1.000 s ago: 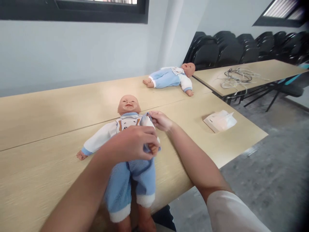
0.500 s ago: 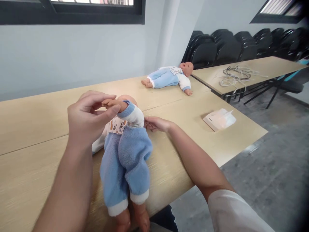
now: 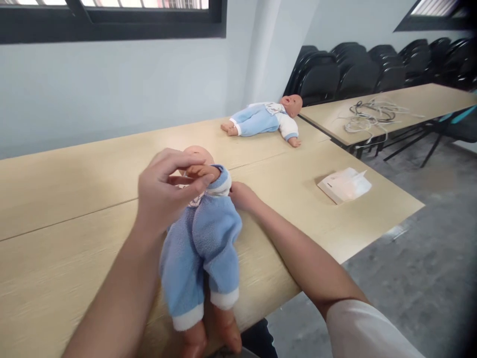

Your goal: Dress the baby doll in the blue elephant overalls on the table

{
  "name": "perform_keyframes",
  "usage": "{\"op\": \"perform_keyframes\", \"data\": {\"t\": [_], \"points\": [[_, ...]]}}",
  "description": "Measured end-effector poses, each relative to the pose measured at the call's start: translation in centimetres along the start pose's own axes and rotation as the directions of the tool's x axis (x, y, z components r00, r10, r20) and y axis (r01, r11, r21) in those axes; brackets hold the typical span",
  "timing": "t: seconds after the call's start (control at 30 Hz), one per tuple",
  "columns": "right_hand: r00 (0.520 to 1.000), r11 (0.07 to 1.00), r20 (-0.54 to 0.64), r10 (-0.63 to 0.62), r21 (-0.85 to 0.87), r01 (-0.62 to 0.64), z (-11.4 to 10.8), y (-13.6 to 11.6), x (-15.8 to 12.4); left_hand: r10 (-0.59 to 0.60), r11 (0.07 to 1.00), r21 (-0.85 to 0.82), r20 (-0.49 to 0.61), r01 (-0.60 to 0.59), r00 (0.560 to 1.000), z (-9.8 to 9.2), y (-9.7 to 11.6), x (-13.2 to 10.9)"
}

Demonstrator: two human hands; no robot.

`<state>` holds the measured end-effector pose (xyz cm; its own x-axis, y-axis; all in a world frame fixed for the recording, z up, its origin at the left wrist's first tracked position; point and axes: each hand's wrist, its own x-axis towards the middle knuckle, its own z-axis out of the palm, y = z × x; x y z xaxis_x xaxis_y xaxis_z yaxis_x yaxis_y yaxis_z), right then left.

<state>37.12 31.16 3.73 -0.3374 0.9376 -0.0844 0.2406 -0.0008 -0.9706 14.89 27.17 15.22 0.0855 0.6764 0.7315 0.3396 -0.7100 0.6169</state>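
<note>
A baby doll [image 3: 203,248] in a blue fleece suit with white cuffs lies on the near wooden table [image 3: 74,209], its feet over the front edge. My left hand [image 3: 167,191] is closed on the doll's small hand, holding that arm up and across the doll's chest. My right hand [image 3: 241,195] rests against the doll's shoulder on the right side; its fingers are mostly hidden behind the raised sleeve. The doll's head is partly hidden behind my left hand.
A second doll [image 3: 266,118] in the same blue and white clothes lies farther back on the table. A white packet [image 3: 345,184] sits on the right part. Another table [image 3: 428,97] carries tangled cables [image 3: 367,115]. Black chairs [image 3: 354,69] line the wall.
My left hand lifted the doll's arm from beside its body up over the chest, then drew it slightly right and lower. My right hand stayed at the doll's shoulder.
</note>
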Motion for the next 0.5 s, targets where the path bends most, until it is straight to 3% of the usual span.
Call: {"op": "perform_keyframes", "data": {"t": [0.1, 0.2, 0.27, 0.3, 0.4, 0.5], "points": [[0.989, 0.973, -0.133, -0.071, -0.229, 0.040, -0.8, -0.3, -3.5, -0.022, 0.999, 0.042, 0.092, 0.018, 0.996, 1.8, 0.4, -0.9], [0.935, 0.879, -0.198, -0.294, -0.441, 0.182, 0.5, 0.4, -10.2, -0.022, 1.000, 0.002, 0.169, 0.022, 0.985, 3.6, 0.5, -2.0], [0.861, 0.749, -0.061, -0.504, -0.527, 0.401, 2.5, 1.0, -15.1, -0.023, 0.998, -0.053, 0.202, 0.034, 0.979, 4.7, 0.4, -2.8], [0.836, 0.681, 0.040, -0.547, -0.558, 0.473, 3.6, 1.3, -17.3, -0.021, 0.997, -0.072, 0.218, 0.037, 0.976, 5.1, 0.3, -3.1], [0.831, 0.585, 0.106, -0.546, -0.662, 0.469, 6.6, 1.7, -21.5, 0.006, 0.998, -0.056, 0.255, 0.009, 0.967, 6.3, 0.1, -3.9], [0.860, 0.560, 0.032, -0.510, -0.746, 0.360, 8.4, 1.9, -22.9, 0.040, 0.999, -0.033, 0.326, -0.030, 0.944, 6.8, 0.2, -4.2]]}}
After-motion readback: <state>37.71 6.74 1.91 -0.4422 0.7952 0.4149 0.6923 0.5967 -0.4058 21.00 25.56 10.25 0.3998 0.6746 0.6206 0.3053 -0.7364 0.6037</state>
